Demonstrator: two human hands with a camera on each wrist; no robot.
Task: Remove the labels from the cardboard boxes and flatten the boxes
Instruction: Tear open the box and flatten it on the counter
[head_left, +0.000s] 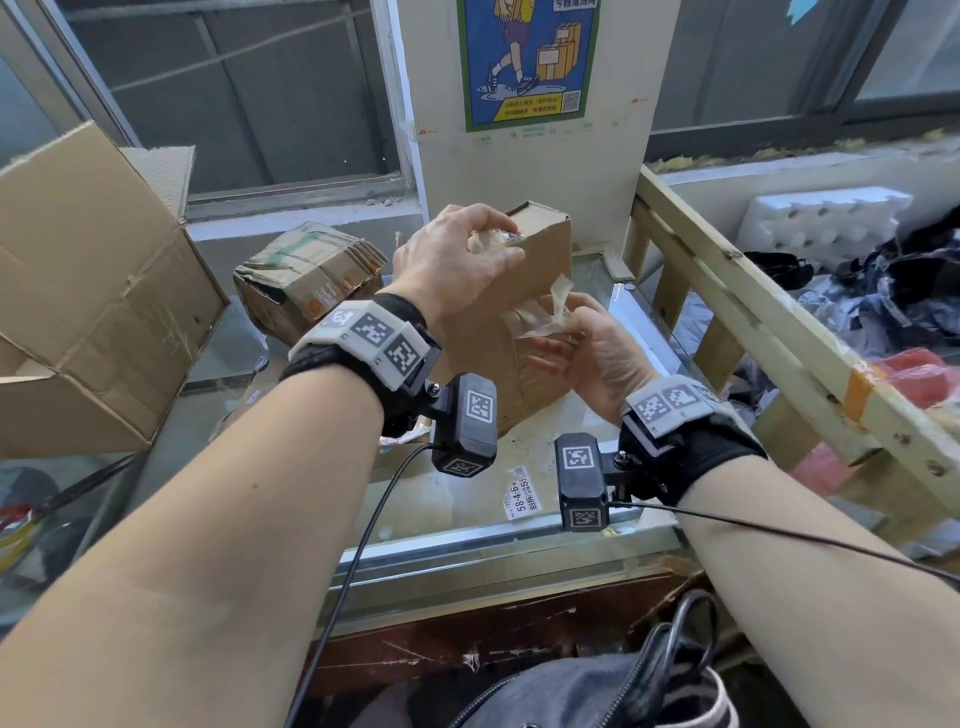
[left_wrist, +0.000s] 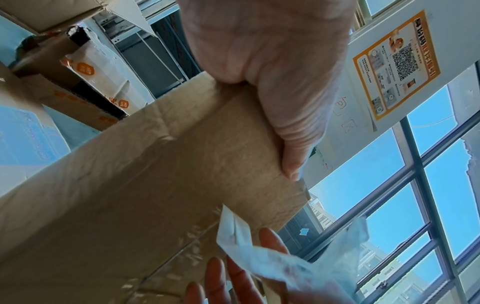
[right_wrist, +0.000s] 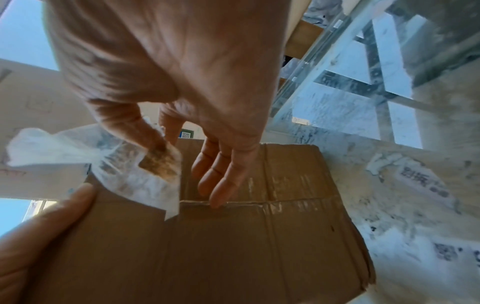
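Note:
A brown cardboard box (head_left: 545, 249) stands tilted on the glass counter (head_left: 467, 519). My left hand (head_left: 501, 244) grips the box's top edge, thumb on the near face (left_wrist: 293, 156), and a bit of crumpled clear tape shows under its fingers. My right hand (head_left: 566, 325) pinches a strip of clear tape (head_left: 543, 312) between thumb and forefinger. The strip is partly peeled off the box face and its lower end still clings there (right_wrist: 145, 181). My other right fingers (right_wrist: 221, 185) are stretched out and touch the box's flap seam. Tape residue streaks the cardboard (right_wrist: 285, 205).
A large open carton (head_left: 88, 291) stands at the left, with a crushed box with green tape (head_left: 306, 275) behind the counter's middle. A white printed label (head_left: 522, 496) lies on the glass. A wooden rail (head_left: 753, 301) borders the right, with white foam (head_left: 821, 218) and dark bags beyond it.

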